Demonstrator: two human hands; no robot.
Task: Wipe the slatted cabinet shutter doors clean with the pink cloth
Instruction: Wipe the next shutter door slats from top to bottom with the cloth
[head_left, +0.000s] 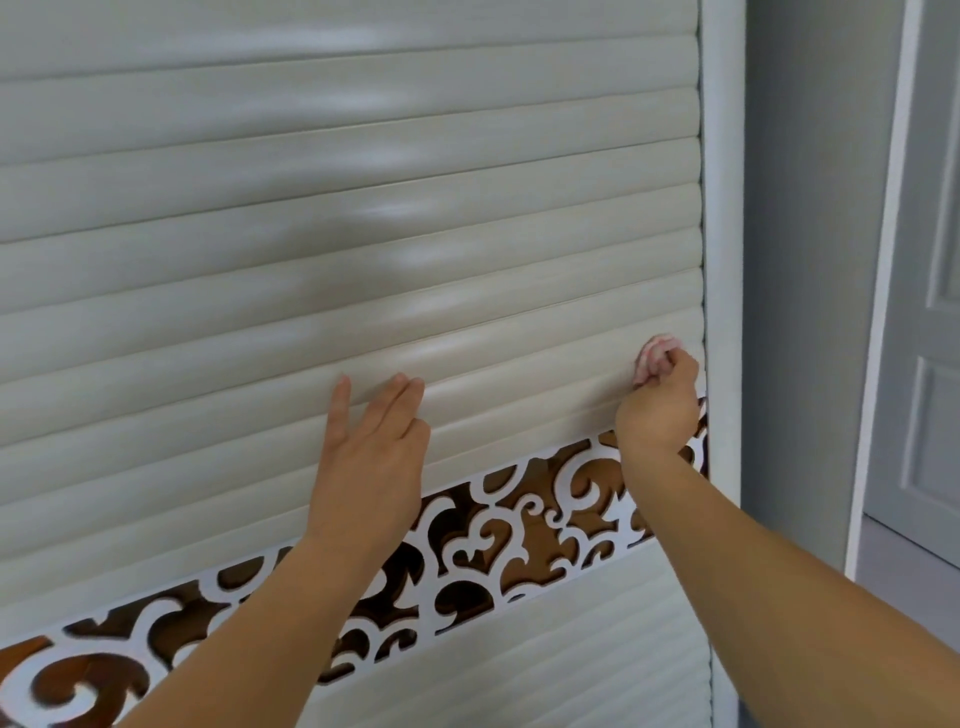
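The cream slatted shutter door (311, 234) fills most of the head view. My right hand (660, 405) grips a bunched pink cloth (655, 349) and holds it against a slat near the door's right edge. Only the cloth's top shows above my curled fingers. My left hand (371, 457) lies flat with straight fingers on the slats near the middle, holding nothing.
A band of white scroll fretwork over brown (498, 525) crosses the door below both hands, with more slats (545, 649) under it. The white door frame (722, 260) runs down the right. Beyond it are a grey wall (815, 208) and a panelled door (935, 312).
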